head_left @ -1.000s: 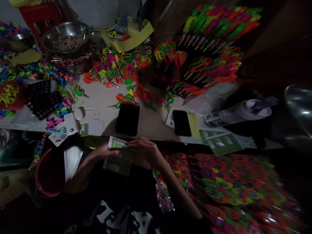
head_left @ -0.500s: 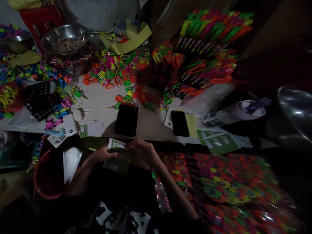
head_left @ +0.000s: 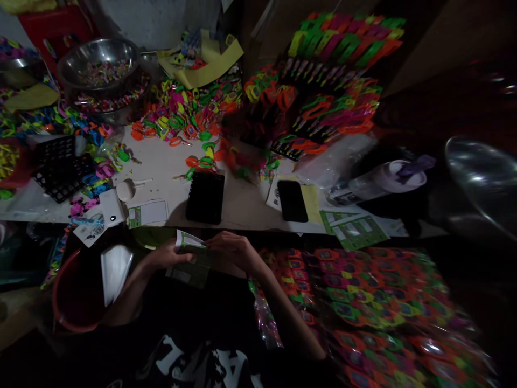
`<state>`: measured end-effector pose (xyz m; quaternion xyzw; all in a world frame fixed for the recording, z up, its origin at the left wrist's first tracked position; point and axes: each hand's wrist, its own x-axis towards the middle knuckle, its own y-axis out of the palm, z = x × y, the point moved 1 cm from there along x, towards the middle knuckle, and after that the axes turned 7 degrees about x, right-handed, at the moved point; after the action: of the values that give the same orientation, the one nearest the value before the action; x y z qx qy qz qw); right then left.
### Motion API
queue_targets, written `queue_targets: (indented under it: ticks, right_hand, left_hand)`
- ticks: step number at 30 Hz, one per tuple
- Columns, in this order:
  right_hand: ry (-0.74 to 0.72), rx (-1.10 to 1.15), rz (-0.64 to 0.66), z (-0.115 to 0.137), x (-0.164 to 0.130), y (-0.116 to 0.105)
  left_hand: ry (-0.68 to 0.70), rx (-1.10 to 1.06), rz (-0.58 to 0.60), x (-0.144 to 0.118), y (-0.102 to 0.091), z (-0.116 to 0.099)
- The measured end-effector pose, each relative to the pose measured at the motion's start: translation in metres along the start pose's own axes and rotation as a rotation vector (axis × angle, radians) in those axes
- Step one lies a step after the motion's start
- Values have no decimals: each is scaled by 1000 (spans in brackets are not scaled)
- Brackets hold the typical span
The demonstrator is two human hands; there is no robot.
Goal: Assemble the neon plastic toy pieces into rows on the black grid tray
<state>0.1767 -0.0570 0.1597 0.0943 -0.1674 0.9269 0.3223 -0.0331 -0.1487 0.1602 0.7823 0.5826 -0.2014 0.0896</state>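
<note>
In front of my body, below the table's front edge, I hold a green and white printed card sheet [head_left: 189, 272]. My left hand [head_left: 166, 255] is closed on its left side, thumb across the front. The sheet's upper end curls up and shows a pale back. My right hand [head_left: 232, 248] pinches the upper right edge of the same sheet; its fingertips are partly dark. Just above my hands a black tray-like block [head_left: 205, 198] lies on the table, with a similar green card [head_left: 148, 213] to its left.
A phone [head_left: 292, 200] and more green cards [head_left: 354, 229] lie right of centre, near a tumbler [head_left: 379, 183]. Colourful toy watches [head_left: 189, 110] are heaped behind, beside a metal bowl [head_left: 99, 63]. A red bucket [head_left: 75, 296] stands lower left; bagged watches [head_left: 375, 288] fill the lower right.
The view has shifted slightly, so the table's things appear a little further left. Both hands keep their hold on the card sheet, with hardly any movement.
</note>
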Motion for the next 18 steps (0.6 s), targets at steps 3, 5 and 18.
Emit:
queue_targets:
  ticks: [3, 5, 18]
  right_hand:
    - [-24, -45, -61, 2, -1, 4]
    - [-35, -75, -122, 4, -1, 5]
    - [137, 83, -859, -9, -8, -89]
  left_hand:
    - [18, -6, 55, 4, -2, 3]
    - [18, 29, 58, 6, -4, 2]
    - [-72, 157, -349, 19, -112, 19]
